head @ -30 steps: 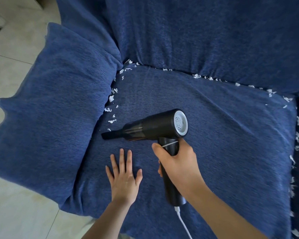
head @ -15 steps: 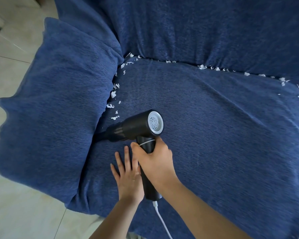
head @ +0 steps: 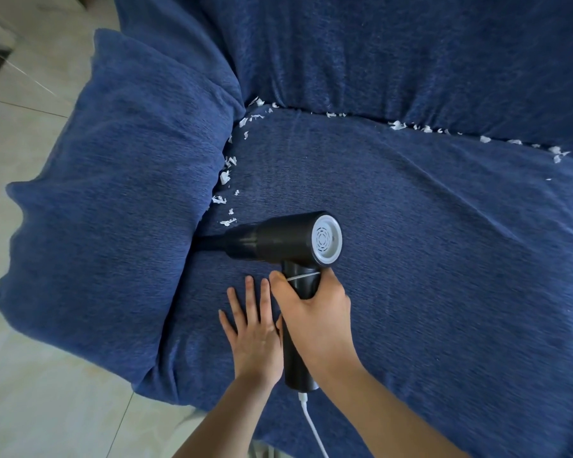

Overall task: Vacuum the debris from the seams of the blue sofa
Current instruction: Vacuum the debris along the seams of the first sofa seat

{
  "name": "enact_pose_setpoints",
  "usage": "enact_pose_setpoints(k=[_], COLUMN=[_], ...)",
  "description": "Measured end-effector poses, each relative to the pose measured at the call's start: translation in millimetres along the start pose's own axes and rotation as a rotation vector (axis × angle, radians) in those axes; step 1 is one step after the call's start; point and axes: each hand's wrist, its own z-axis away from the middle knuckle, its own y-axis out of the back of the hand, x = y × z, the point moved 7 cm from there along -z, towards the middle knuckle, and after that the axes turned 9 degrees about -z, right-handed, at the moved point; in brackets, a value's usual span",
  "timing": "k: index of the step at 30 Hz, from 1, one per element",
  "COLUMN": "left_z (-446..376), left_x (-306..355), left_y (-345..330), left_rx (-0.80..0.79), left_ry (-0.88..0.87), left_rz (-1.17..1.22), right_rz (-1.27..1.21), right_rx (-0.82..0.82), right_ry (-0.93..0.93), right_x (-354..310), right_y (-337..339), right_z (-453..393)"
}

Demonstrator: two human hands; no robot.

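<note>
- We grip the black handheld vacuum (head: 291,241) by its handle, right hand (head: 315,312) wrapped around it; its nozzle sits in the seam beside the armrest (head: 119,200).
- Our left hand (head: 253,335) lies flat, fingers spread, on the blue sofa's seat cushion (head: 427,276).
- White paper scraps (head: 225,176) line the seams; they look light and should lift easily.
- The upholstery looks soft and should yield under pressure.

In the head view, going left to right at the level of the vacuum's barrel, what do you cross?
Tiled floor → sofa armrest → vacuum nozzle → vacuum body → bare seat cushion.
</note>
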Motion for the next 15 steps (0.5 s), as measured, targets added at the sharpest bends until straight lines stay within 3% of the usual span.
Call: enact_pose_setpoints(k=[15], left_z=[-2], left_x=[9], left_y=[8], left_rx=[-0.086], left_ry=[-0.02], left_rz=[0.034], right_rz=[0.055], right_rx=[-0.017], right_ry=[-0.022], right_x=[3], right_y=[5], right_z=[-10])
